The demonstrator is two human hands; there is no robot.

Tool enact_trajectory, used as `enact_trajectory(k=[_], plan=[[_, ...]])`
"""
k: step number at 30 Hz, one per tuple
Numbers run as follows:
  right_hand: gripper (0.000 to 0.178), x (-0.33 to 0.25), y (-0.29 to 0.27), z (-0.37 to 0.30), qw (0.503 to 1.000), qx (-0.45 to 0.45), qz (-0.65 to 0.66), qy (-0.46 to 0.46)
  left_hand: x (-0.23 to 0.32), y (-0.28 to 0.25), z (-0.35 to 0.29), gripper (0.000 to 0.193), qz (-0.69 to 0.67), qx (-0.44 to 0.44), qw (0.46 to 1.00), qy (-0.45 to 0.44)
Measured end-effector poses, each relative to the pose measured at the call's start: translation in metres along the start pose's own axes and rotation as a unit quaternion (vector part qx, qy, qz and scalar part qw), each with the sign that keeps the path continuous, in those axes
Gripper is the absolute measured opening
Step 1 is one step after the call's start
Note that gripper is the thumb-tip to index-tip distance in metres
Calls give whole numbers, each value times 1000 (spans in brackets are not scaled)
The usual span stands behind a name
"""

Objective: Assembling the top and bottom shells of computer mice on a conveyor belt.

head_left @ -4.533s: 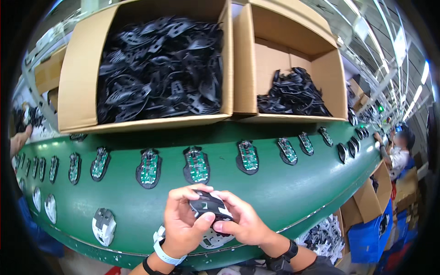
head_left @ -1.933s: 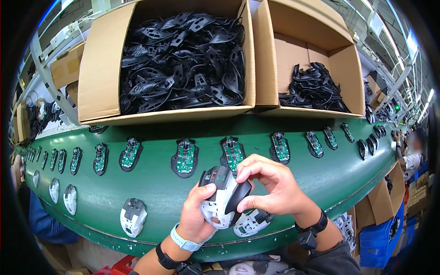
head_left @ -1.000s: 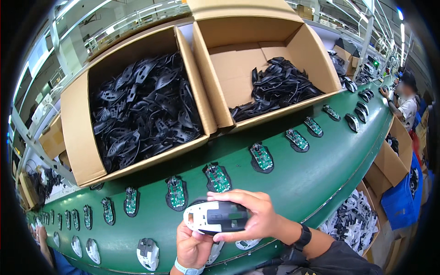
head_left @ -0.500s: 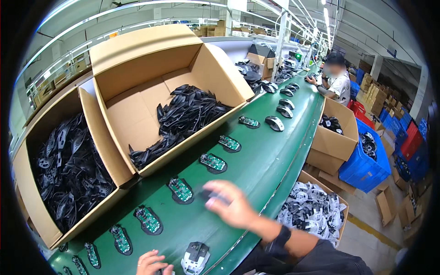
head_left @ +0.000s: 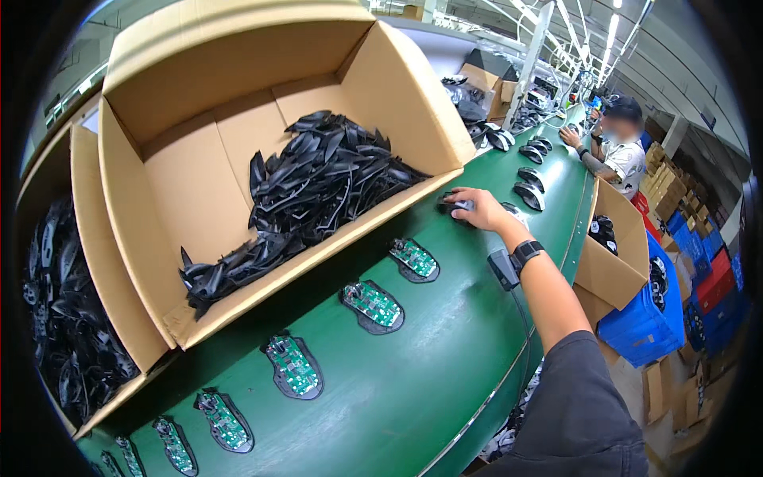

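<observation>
In the head view, our right hand (head_left: 479, 209) has moved farther along the green belt (head_left: 445, 342) than half a second ago, so the mouse shell (head_left: 447, 204) is now beyond the row of circuit boards (head_left: 296, 367), near the cardboard box's (head_left: 407, 111) corner. Our fingers curl closed around the shell; whether it touches the belt, we cannot tell. Our left hand is out of view, its state unknown.

I observe a large hall lit by ceiling tube lights (head_left: 612, 33), a pale metal upright (head_left: 530, 63) beside a long green worktop (head_left: 445, 358), and stacked cartons (head_left: 656, 171) and blue crates (head_left: 710, 248) at right.
</observation>
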State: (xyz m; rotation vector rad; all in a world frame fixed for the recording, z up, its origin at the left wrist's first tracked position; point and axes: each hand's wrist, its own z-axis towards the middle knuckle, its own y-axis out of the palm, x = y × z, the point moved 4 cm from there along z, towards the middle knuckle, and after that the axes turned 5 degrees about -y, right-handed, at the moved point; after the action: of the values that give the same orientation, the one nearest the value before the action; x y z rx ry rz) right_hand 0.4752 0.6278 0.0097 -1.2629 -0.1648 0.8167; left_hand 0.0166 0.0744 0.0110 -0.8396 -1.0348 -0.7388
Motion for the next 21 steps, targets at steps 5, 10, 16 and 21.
enact_trajectory(k=[5,10,16,21], plan=[[39,-2,-6,-26,998,16,-16,51,5,-28,-20,15,-36,10,999,23],[40,-73,17,-87,993,-16,-64,96,14,-70,-55,19,-42,59,997,10],[60,-250,5,-148,995,90,26,-46,4,-20,-6,16,-14,33,999,42],[72,-481,76,-196,872,-302,236,-305,-7,-27,-9,8,33,-12,999,-23]])
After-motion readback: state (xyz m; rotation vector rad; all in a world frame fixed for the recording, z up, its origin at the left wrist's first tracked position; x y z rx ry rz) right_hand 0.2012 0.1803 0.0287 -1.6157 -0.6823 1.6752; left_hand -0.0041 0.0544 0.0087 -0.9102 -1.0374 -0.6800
